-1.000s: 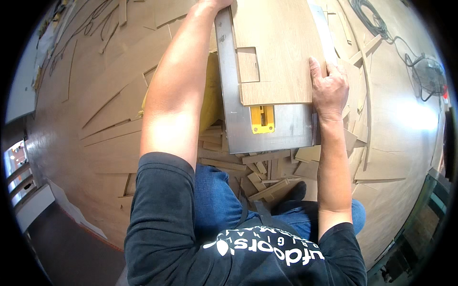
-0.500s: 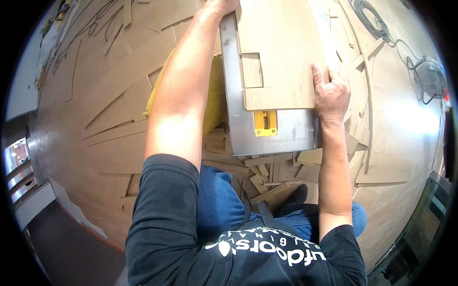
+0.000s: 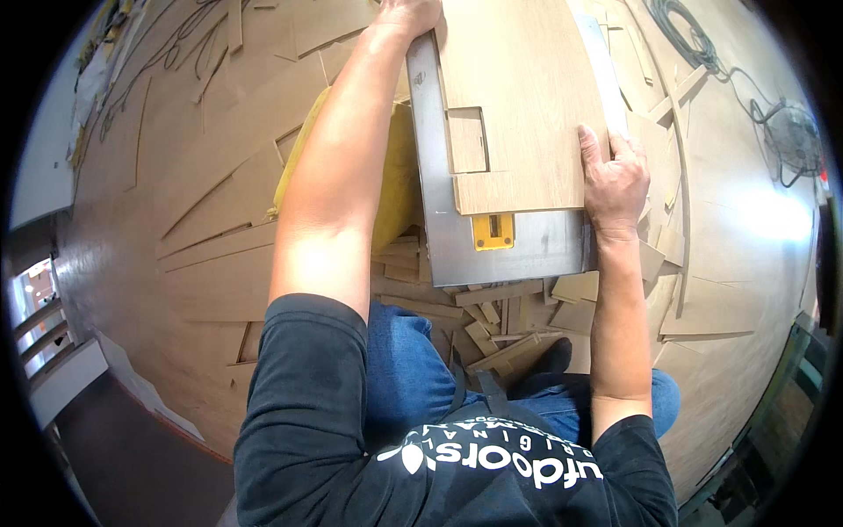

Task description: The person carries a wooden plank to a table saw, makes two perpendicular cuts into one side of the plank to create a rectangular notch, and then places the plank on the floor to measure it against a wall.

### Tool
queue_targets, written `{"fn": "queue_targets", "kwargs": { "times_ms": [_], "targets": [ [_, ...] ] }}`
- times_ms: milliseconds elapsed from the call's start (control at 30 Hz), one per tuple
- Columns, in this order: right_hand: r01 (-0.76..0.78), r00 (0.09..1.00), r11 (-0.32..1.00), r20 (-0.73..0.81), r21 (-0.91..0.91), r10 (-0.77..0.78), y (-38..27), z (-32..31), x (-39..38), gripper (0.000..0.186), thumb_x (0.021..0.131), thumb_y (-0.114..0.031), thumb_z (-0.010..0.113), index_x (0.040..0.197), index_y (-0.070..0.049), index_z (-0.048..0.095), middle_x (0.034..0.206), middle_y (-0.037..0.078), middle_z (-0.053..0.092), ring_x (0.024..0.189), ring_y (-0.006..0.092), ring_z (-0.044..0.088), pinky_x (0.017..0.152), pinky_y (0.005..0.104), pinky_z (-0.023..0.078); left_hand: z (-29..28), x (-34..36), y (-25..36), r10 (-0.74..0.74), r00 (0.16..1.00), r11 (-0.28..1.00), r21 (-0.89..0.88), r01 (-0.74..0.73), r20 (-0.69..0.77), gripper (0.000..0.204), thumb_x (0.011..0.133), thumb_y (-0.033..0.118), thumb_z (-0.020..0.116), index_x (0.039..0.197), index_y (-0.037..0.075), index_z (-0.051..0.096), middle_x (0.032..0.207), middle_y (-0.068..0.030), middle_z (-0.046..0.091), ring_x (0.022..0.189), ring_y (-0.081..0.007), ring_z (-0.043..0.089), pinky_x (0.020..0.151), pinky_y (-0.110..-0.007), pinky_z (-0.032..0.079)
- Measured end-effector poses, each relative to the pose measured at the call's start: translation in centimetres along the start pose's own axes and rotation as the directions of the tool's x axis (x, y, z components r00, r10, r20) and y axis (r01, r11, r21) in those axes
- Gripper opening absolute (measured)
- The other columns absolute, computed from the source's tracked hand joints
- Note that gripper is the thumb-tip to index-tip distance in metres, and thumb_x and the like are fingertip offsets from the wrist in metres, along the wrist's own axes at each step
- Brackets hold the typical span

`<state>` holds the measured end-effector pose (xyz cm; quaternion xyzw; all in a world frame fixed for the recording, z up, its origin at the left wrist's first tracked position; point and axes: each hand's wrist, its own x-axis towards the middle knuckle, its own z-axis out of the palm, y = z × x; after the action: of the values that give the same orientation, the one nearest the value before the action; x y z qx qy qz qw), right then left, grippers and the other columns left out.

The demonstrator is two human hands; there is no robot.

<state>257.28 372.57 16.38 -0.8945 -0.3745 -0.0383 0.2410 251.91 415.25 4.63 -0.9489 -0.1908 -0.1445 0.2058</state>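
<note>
A light wood-look plank [image 3: 531,114] lies flat on the grey metal top of a table saw [image 3: 544,250]. Near its left edge the plank has a rectangular cut-out [image 3: 467,140]. A yellow insert plate [image 3: 494,235] in the saw top pokes out from under the plank's near edge. At the top of the picture my left hand [image 3: 411,12] is closed on the plank's left edge, its fingertips partly hidden. My right hand [image 3: 616,180] grips the right edge, thumb on the plank's surface and fingers over the side by the pale guide rail [image 3: 604,66]. No blade is visible.
Scattered offcuts [image 3: 500,307] lie around the saw and my legs. A yellow sack-like object [image 3: 395,176] stands left of the saw. Coiled cable [image 3: 680,35] and a roundish tool [image 3: 790,136] are at the far right. Long strips [image 3: 206,202] cover the floor on the left.
The plank has slid slightly toward me over the saw top and covers more of the yellow plate. Both hands keep their hold and have shifted a little with it.
</note>
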Motion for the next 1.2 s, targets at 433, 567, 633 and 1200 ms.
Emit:
{"fn": "queue_targets", "kwargs": {
  "times_ms": [433,567,633,1200],
  "targets": [
    [0.036,0.999,0.998,-0.003,-0.054,-0.037,0.4,0.0,0.2,0.064,0.097,-0.051,0.066,0.112,0.011,0.071,0.102,0.026,0.07,0.097,0.0378,0.069,0.086,0.0435,0.057,-1.7,0.2,1.2,0.075,0.994,0.997,-0.025,-0.077,-0.078,0.039,0.085,0.009,0.052,0.119,0.002,0.07,0.125,-0.0144,0.067,0.124,-0.0309,0.053,0.112,-0.04,0.038],
    [0.024,1.0,0.998,0.0,-0.056,-0.024,0.5,0.1,0.1,0.064,0.097,-0.051,0.067,0.113,0.011,0.07,0.104,0.027,0.069,0.099,0.0386,0.069,0.087,0.0434,0.057,-1.3,0.0,1.0,-0.021,0.984,0.953,-0.301,-0.034,-0.178,0.041,0.086,0.003,0.049,0.123,0.0,0.065,0.125,-0.0176,0.064,0.125,-0.0336,0.052,0.11,-0.039,0.043],
    [0.013,1.0,0.999,0.006,-0.044,-0.012,0.6,0.0,0.1,0.065,0.096,-0.051,0.067,0.113,0.011,0.07,0.105,0.027,0.069,0.099,0.039,0.069,0.087,0.0434,0.057,-1.3,0.1,1.2,-0.024,0.975,0.944,-0.327,-0.05,-0.22,0.041,0.086,0.003,0.049,0.123,-0.001,0.065,0.125,-0.0182,0.064,0.125,-0.0335,0.052,0.111,-0.039,0.042],
    [0.035,0.999,0.998,-0.025,-0.051,-0.036,1.0,0.4,0.1,0.066,0.097,-0.053,0.066,0.113,0.012,0.07,0.109,0.028,0.069,0.102,0.0398,0.069,0.089,0.044,0.056,-2.5,-0.4,1.5,-0.189,0.964,0.766,-0.643,0.025,-0.188,0.038,0.095,0.001,0.037,0.125,-0.008,0.058,0.132,-0.027,0.055,0.125,-0.0403,0.052,0.112,-0.044,0.04]
  ]
}}
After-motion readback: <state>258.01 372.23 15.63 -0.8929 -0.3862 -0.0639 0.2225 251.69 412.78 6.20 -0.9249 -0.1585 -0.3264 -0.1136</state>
